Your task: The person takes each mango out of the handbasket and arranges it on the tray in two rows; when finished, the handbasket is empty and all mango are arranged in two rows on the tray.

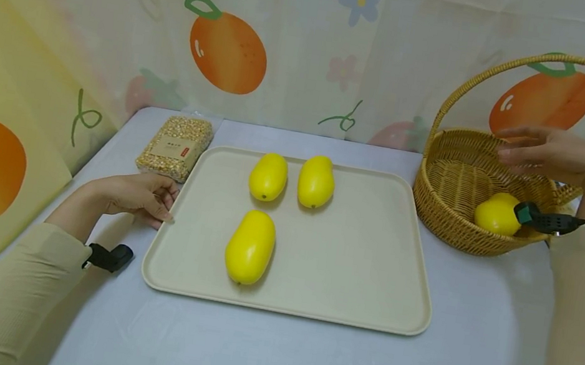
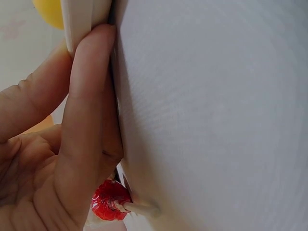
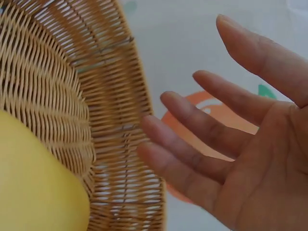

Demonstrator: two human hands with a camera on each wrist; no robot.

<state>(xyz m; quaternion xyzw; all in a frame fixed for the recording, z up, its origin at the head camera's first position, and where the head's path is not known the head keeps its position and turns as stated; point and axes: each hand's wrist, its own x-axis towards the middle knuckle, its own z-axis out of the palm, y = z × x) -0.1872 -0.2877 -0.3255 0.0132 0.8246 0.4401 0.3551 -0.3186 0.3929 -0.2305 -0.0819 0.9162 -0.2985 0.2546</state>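
On a cream tray (image 1: 362, 250) lie three smooth yellow, mango-like fruits: one nearer the front (image 1: 250, 247), one at the back left (image 1: 268, 177) and one at the back right (image 1: 316, 182). My left hand (image 1: 139, 197) pinches the tray's left rim (image 2: 79, 21) between thumb and fingers. Over the wicker basket (image 1: 449, 215) hovers my right hand (image 1: 552, 152), its fingers spread and holding nothing. A similar yellow fruit (image 1: 496, 214) lies inside the basket, below that hand; the right wrist camera partly covers it in the head view.
A clear pack of yellow grains (image 1: 175, 146) lies behind my left hand. Close to that hand is a red-wrapped lollipop (image 2: 110, 199), visible only in the left wrist view. The basket's tall handle (image 1: 549, 57) arches above it. A fruit-print curtain (image 1: 296, 82) hangs behind the table.
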